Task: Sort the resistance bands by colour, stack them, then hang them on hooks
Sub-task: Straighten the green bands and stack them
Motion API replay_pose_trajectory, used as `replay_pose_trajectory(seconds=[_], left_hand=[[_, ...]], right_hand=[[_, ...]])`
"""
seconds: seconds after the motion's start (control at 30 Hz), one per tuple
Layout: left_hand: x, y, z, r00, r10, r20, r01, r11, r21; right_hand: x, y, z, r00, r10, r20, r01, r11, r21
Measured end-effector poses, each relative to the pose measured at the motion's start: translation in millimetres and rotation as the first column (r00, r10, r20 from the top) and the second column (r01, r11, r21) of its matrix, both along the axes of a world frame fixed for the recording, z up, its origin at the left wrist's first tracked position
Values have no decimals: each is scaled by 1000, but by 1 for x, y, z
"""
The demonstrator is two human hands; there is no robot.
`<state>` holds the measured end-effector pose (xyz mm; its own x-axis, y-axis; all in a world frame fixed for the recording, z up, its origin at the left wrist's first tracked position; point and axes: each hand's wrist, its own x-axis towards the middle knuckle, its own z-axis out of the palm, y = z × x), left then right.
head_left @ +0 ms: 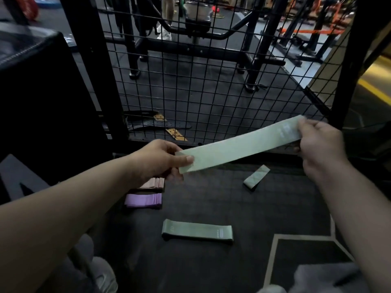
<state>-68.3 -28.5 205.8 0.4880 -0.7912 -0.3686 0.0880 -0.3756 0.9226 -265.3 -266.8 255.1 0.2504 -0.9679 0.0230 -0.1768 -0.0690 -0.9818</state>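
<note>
Left grip (160,159) and right grip (319,142) pinch opposite ends of the pale green band (239,144), above open mat (211,197).

Dim gym: black rubber floor (211,199), wire mesh panel (190,81), steel rack frames (190,58) behind.

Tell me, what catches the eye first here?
A pale green band, held between the left hand and right hand, crosses mid-view. On the dark floor below lie a purple stack, a pink stack behind it, a flat green band and a small folded green band.
</note>
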Motion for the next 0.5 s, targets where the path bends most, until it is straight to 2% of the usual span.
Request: replay_pose_trajectory(seconds=[0.1, 0.23, 0.37, 0.43, 0.5], left_hand=[[12, 8, -17, 972, 233, -30, -233, 973, 6], [28, 14, -32, 949, 293, 119, -305, 947, 98], [38, 5, -59, 919, 354, 175, -386, 899, 205], [33, 2, -90, 913, 358, 194, -400, 877, 267], [22, 4, -131, 917, 363, 163, -398, 850, 344]], right_hand=[[-3, 5, -23, 980, 140, -141, -133, 989, 60], [9, 8, -59, 913, 295, -282, -253, 952, 175], [28, 7, -119, 818, 310, -484, -239, 949, 203], [26, 10, -165, 741, 310, -595, -212, 950, 231], [18, 19, -213, 690, 339, -639, -172, 935, 309]])
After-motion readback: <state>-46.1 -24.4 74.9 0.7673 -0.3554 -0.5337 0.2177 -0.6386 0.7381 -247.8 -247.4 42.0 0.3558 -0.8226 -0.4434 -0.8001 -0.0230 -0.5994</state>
